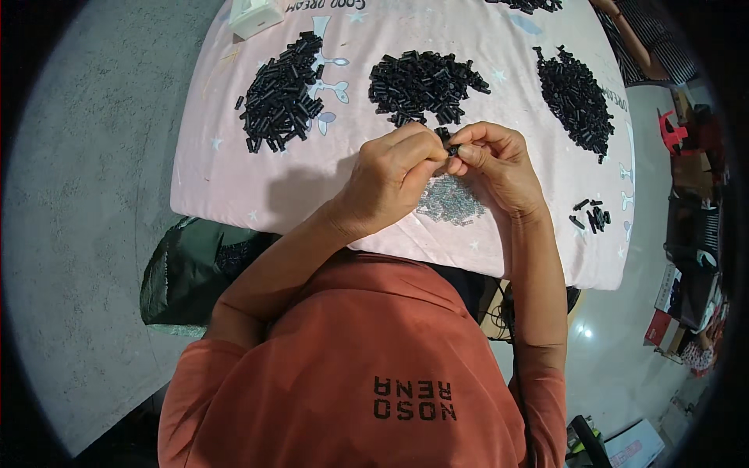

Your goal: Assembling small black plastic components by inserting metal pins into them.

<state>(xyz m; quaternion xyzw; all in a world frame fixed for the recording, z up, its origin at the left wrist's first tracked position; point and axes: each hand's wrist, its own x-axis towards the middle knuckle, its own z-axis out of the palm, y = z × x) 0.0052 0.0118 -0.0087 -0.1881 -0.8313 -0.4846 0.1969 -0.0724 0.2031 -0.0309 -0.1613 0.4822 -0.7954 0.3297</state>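
Note:
Over the near middle of the pink cloth, my left hand (396,173) and my right hand (503,162) meet fingertip to fingertip. Between them is a small black plastic part (442,136), pinched by the right thumb and forefinger. The left fingers are closed against it, and their tips partly hide it. Right below the hands lies a pile of small, shiny metal springs (452,204). Just beyond the fingers is a heap of short black tubular pieces (421,84).
More black pieces form a left heap (282,97) and a right heap (576,101). A few slim black pieces (594,217) lie near the right edge. A white box (256,17) stands far left. Another person's arm (636,39) shows far right. A dark green bag (183,273) hangs beside the table.

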